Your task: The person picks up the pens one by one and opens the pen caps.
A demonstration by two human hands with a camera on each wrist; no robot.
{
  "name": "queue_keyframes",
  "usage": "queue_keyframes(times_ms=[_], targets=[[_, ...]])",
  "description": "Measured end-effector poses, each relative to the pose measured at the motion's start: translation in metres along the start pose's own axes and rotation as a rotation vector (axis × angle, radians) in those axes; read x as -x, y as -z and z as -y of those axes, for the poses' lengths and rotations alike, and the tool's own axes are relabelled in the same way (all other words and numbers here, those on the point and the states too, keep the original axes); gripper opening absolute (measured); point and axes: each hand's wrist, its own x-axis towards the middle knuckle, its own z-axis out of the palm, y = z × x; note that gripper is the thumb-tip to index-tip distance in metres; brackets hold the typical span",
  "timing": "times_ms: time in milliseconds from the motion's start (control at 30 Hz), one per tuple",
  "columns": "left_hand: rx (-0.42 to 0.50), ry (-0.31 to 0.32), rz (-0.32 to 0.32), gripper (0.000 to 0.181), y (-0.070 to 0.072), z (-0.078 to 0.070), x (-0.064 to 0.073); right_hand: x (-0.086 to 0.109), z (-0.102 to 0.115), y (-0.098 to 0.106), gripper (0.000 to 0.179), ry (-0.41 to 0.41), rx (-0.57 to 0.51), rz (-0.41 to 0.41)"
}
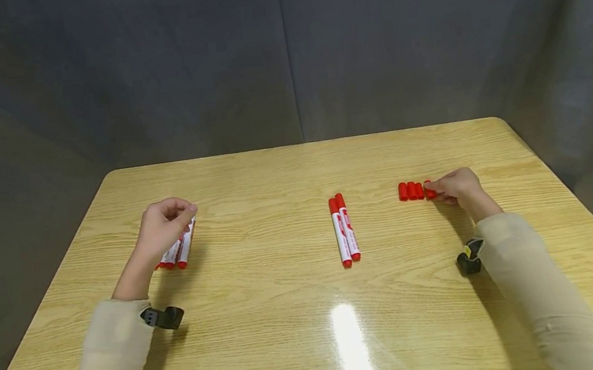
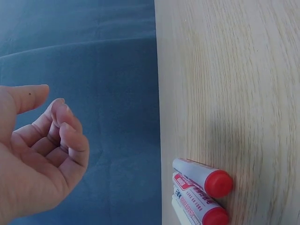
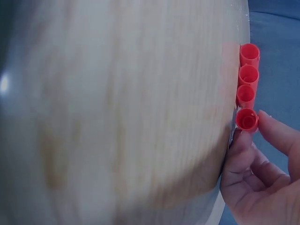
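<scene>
Now, right of the marker pair (image 1: 341, 238), the right hand (image 1: 461, 185) pinches a hollow red cap (image 3: 246, 121), probably light, stiff and slippery, best gripped across its sides. Left of that pair, the left hand (image 1: 164, 227) curls loosely near other markers (image 2: 199, 187), holding nothing.

We see wood grain across the table (image 1: 267, 312), glossy where light glares at lower centre. Matt cloth (image 1: 193, 68) fills the upper frame. The markers (image 1: 349, 229) near centre and red caps (image 1: 412, 190) at centre right look smooth plastic; the sleeves (image 1: 543, 290), matt fabric.
</scene>
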Motion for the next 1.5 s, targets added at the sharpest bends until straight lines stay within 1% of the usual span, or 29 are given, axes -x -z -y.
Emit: queue_keyframes(times_ms=[67,100,167,233,333,400,467,633,733,867,1000,1133,1233,1367,1500], targets=[[-0.001,0.001,0.000,0.037,0.000,-0.002,0.000,0.000,0.001,0.000,0.021,-0.007,0.012,-0.003],[0.003,-0.007,0.009,0.035,0.000,-0.006,0.001,0.000,0.001,0.000,0.022,-0.011,0.018,-0.006],[0.010,-0.006,0.032,0.030,0.001,-0.021,0.005,0.000,0.001,0.000,0.022,-0.021,0.022,-0.010],[0.006,0.001,0.051,0.024,0.001,-0.041,0.010,-0.001,0.001,-0.001,0.022,-0.030,0.020,-0.014],[0.009,0.004,0.073,0.021,-0.003,-0.048,0.011,-0.002,0.000,0.000,0.019,-0.030,0.002,-0.018],[0.015,-0.001,0.090,0.019,-0.008,-0.051,0.010,-0.002,0.000,0.001,0.017,-0.026,-0.030,-0.016],[0.042,-0.008,0.109,0.019,-0.013,-0.044,0.005,0.000,0.000,0.002,0.013,-0.020,-0.068,-0.010],[0.083,-0.030,0.156,0.019,-0.023,-0.049,0.002,0.007,0.005,0.007,0.009,-0.017,-0.161,0.019],[0.097,-0.041,0.167,0.020,-0.030,-0.051,0.000,0.011,0.009,0.009,0.011,-0.010,-0.212,0.040],[0.138,-0.037,0.178,0.020,-0.041,-0.052,-0.002,0.014,0.013,0.010,0.010,0.001,-0.237,0.071],[0.191,-0.013,0.202,0.020,-0.053,-0.055,-0.005,0.018,0.015,0.010,0.030,0.005,-0.239,0.092],[0.247,0.013,0.238,0.021,-0.063,-0.057,-0.005,0.023,0.017,0.011,0.040,0.011,-0.261,0.102],[0.285,0.044,0.270,0.023,-0.071,-0.059,-0.006,0.026,0.018,0.010,0.046,0.020,-0.253,0.102],[0.322,0.129,0.313,0.029,-0.080,-0.062,-0.008,0.030,0.021,0.009,0.055,0.026,-0.235,0.107],[0.332,0.197,0.344,0.032,-0.090,-0.066,-0.010,0.035,0.023,0.009,0.054,0.032,-0.239,0.116]])
